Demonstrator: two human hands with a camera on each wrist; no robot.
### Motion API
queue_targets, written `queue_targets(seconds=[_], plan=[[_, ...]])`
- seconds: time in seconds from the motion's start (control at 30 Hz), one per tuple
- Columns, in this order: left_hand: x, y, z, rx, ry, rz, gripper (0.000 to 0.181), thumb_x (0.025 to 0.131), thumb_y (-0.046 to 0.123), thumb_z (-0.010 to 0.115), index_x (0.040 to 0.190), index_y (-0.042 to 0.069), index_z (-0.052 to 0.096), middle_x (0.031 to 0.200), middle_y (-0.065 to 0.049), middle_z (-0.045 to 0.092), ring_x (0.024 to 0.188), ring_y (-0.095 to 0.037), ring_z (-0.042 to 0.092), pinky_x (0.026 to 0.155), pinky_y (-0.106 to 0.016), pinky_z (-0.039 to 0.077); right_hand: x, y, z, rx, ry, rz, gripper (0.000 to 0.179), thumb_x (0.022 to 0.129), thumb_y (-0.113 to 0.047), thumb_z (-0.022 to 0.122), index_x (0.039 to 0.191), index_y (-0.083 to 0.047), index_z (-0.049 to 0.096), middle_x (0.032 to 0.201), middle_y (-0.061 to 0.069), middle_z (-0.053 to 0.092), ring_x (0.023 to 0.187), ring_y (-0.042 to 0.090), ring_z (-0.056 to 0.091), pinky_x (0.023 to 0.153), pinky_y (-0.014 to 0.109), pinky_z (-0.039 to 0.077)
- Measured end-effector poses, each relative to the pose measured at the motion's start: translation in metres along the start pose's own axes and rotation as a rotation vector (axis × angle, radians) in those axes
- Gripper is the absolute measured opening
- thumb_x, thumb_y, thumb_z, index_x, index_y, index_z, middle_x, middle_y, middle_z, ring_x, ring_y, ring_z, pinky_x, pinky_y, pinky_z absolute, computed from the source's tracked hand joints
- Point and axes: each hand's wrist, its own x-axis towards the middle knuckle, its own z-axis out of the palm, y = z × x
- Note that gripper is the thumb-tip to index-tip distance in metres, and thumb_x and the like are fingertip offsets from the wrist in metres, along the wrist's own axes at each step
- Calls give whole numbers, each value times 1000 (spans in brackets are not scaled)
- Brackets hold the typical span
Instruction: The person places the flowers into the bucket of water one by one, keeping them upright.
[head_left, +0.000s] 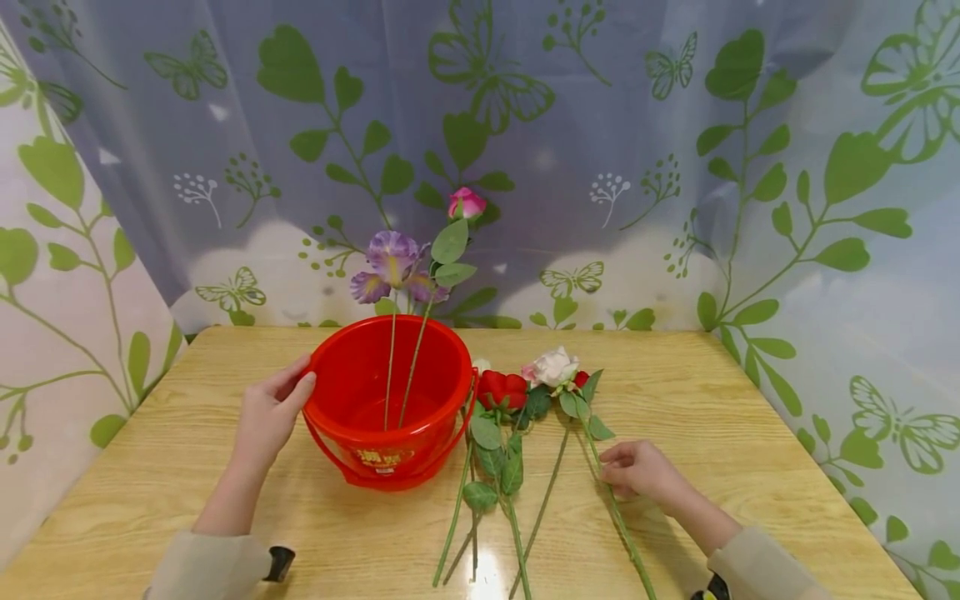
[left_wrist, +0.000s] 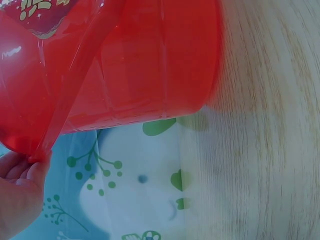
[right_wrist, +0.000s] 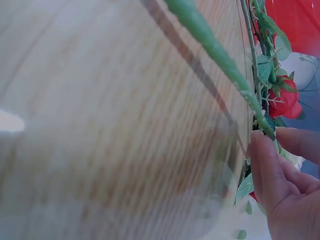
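right hand [head_left: 643,475] on the pale rose [head_left: 553,367], bucket [head_left: 345,375] to its left

the pale rose lies on the right side of the table [head_left: 150,500], the nearest flower to the right hand, which pinches its stem [head_left: 623,533] between thumb and fingertips partway along; the bloom lies ahead of that hand and to its left, while the lower stem runs back toward the person; the long axis thus slants, bloom pointing away and slightly left, cut end near and slightly right; the left hand [head_left: 270,417] is far from the rose and grasps the bucket's rim on its left side; what the coming move seems to turn on is that the bucket stands left of the right hand, with the red flower [head_left: 502,390] and other stems lying between; the bucket's mouth faces up, a purple iris [head_left: 392,258] and a pink bud [head_left: 467,203] standing in it
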Motion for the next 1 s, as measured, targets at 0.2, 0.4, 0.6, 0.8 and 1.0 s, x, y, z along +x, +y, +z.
queue_targets(seconds=[0.2,0.4,0.6,0.8,1.0], plan=[[0,-1,0,10,-2,0,41,89,18,55,122,-5,50,118,-23,51,90,10,50,71,-9,43,1,3,1,8,-12,9,28,81,3,56,104,19,51,77,8,55,65,15,56,60,34,52],[-1,0,0,1,2,6,40,89,16,54,121,-7,50,117,-23,52,88,12,49,71,-10,44,0,2,2,26,-4,16,28,81,5,57,104,20,50,77,8,55,65,15,56,60,34,52],[-1,-1,-1,18,5,17,40,89,17,54,121,-8,50,116,-22,53,89,7,50,71,-11,44,-3,0,2,51,-1,5,29,81,6,55,105,22,48,77,9,56,68,18,58,61,35,52],[0,-1,-1,11,11,16,40,88,16,55,121,-7,50,116,-22,53,89,9,50,72,-10,44,-5,-4,-1,65,4,-23,29,83,6,53,106,22,48,77,8,57,71,20,59,64,37,52],[1,0,0,-13,3,7,40,88,16,55,122,-6,50,117,-22,52,88,11,49,72,-10,44,-7,-10,-4,80,22,-16,28,84,5,53,107,20,48,79,8,58,76,24,60,67,39,52]])
